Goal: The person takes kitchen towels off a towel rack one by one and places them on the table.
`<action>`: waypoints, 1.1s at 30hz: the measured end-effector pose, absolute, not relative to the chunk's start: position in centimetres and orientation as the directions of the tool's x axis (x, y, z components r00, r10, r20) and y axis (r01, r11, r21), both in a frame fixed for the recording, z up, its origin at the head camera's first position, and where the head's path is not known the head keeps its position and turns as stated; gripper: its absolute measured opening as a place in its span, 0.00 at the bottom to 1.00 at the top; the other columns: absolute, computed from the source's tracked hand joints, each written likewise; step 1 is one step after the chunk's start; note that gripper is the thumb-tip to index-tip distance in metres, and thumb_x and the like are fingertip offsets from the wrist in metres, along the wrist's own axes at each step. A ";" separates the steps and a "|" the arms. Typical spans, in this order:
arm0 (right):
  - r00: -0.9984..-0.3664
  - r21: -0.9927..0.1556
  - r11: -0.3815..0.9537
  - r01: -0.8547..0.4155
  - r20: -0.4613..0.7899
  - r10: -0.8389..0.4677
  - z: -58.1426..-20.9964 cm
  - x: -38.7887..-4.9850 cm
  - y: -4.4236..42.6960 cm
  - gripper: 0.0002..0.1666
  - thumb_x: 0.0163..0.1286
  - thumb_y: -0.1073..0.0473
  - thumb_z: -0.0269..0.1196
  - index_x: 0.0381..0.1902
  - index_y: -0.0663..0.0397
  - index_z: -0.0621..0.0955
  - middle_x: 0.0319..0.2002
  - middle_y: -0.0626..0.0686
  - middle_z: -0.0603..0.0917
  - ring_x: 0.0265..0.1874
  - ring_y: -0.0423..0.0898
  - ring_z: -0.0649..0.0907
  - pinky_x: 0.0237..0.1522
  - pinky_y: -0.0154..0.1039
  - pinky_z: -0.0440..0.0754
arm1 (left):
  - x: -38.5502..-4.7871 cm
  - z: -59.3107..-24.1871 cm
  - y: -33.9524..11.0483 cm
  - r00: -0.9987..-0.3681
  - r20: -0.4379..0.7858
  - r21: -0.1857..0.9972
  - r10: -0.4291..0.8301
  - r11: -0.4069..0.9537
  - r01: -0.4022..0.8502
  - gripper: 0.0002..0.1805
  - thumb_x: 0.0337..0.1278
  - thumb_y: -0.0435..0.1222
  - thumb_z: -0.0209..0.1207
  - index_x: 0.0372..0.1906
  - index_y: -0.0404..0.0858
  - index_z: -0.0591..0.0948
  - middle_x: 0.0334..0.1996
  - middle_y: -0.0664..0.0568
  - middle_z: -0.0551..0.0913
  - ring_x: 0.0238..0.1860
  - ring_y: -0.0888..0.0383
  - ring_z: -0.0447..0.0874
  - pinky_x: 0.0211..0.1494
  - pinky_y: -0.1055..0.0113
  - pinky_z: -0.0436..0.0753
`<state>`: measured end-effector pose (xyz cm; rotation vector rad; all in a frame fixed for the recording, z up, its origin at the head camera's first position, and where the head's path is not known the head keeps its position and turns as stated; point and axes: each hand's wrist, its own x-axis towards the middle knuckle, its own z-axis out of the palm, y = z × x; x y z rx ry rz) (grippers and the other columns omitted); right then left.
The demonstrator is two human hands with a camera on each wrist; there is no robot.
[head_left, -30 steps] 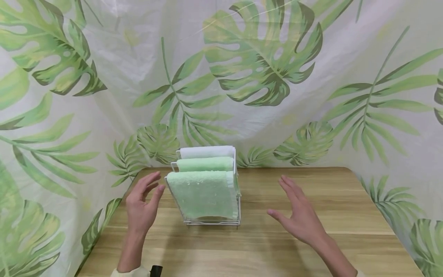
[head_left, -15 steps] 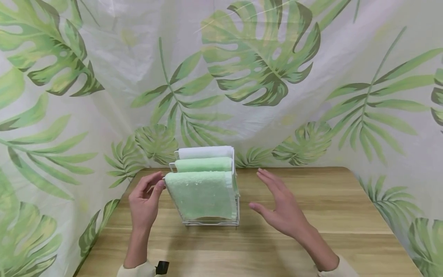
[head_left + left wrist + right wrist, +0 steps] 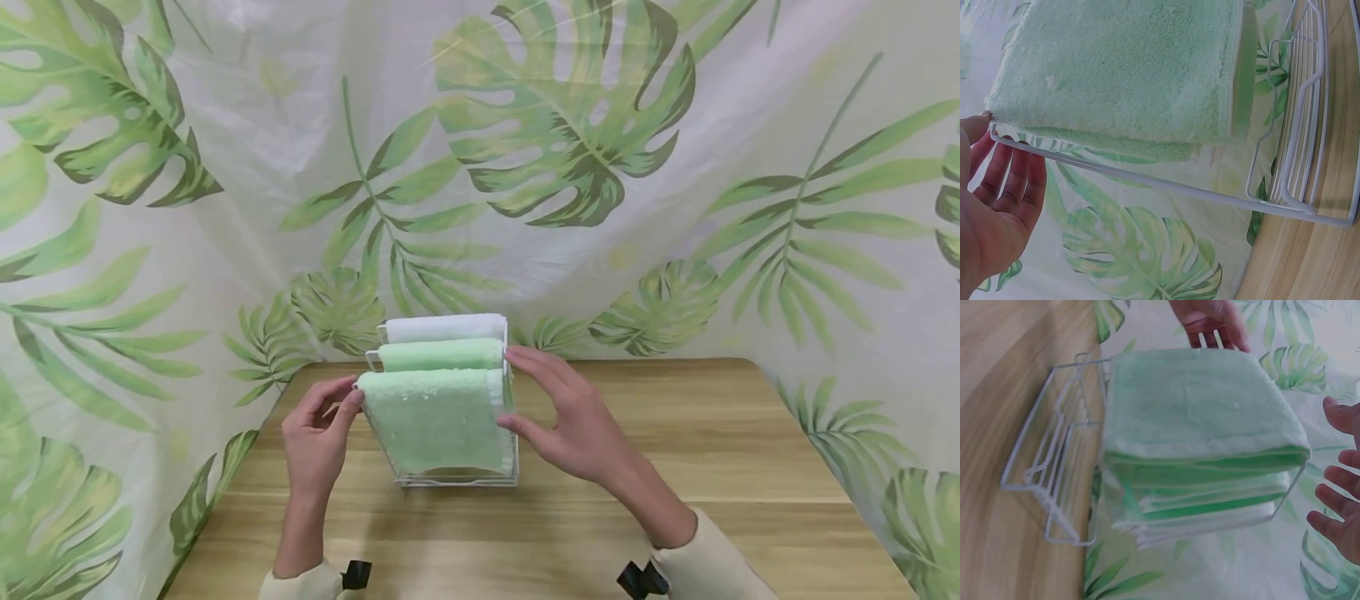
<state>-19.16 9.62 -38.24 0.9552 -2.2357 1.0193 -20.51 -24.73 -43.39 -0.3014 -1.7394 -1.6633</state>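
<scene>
A white wire rack [image 3: 457, 482] stands on the table with folded towels draped over its bars. The front light-green towel [image 3: 435, 425] hangs down toward me; behind it are a second green towel [image 3: 442, 356] and a white towel [image 3: 446, 328]. My left hand [image 3: 318, 433] pinches the front towel's upper left corner, the thumb on the near side and the fingers bent behind the rack's bar. At the right edge my right hand [image 3: 577, 417] has its thumb and fingers spread around the towel's upper right corner. In the right wrist view those fingers [image 3: 1338, 500] are apart from the cloth.
The rack rests on a wood-grain table [image 3: 675, 467]. A leaf-patterned curtain [image 3: 570, 275] hangs behind the table and along its sides. Dark wrist straps [image 3: 642, 578] show at both cream sleeves.
My right hand has moved left from well beside the rack to the front towel's right edge. The left hand has come slightly right and taken the towel's left corner.
</scene>
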 end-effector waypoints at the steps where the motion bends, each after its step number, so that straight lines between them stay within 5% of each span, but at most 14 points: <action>1: -0.618 -0.431 0.467 -0.773 0.679 -0.396 -37.9 -19.3 9.3 0.45 0.66 0.52 0.79 0.77 0.51 0.74 0.75 0.52 0.78 0.75 0.53 0.78 0.75 0.56 0.80 | -20.5 -43.4 -24.7 -0.728 0.619 0.782 -0.295 0.150 0.605 0.12 0.64 0.19 0.67 0.50 0.19 0.85 0.41 0.58 0.90 0.41 0.66 0.89 0.45 0.79 0.90; 17: -0.526 -0.386 0.357 -0.850 0.649 -0.550 -34.7 -22.1 4.8 0.33 0.67 0.53 0.78 0.66 0.57 0.83 0.61 0.54 0.89 0.63 0.50 0.87 0.65 0.47 0.88 | -20.7 -43.4 -24.3 -0.736 0.604 0.795 -0.306 0.166 0.584 0.11 0.64 0.19 0.68 0.49 0.19 0.85 0.38 0.60 0.89 0.40 0.67 0.87 0.42 0.80 0.88; 28: -0.562 -0.405 0.399 -0.823 0.470 -0.681 -34.4 -23.7 2.8 0.29 0.73 0.49 0.74 0.67 0.54 0.85 0.61 0.52 0.90 0.60 0.46 0.89 0.65 0.45 0.88 | -20.5 -43.2 -24.4 -0.744 0.585 0.810 -0.321 0.197 0.552 0.10 0.65 0.21 0.68 0.49 0.21 0.85 0.37 0.59 0.88 0.39 0.66 0.86 0.42 0.80 0.89; 33: -0.542 -0.363 0.406 -0.839 0.477 -0.692 -34.4 -24.0 2.6 0.19 0.74 0.55 0.72 0.60 0.52 0.89 0.55 0.50 0.92 0.55 0.44 0.91 0.59 0.40 0.90 | -20.5 -43.0 -24.4 -0.747 0.586 0.810 -0.315 0.203 0.550 0.11 0.65 0.21 0.68 0.50 0.22 0.85 0.37 0.59 0.88 0.39 0.66 0.86 0.43 0.79 0.89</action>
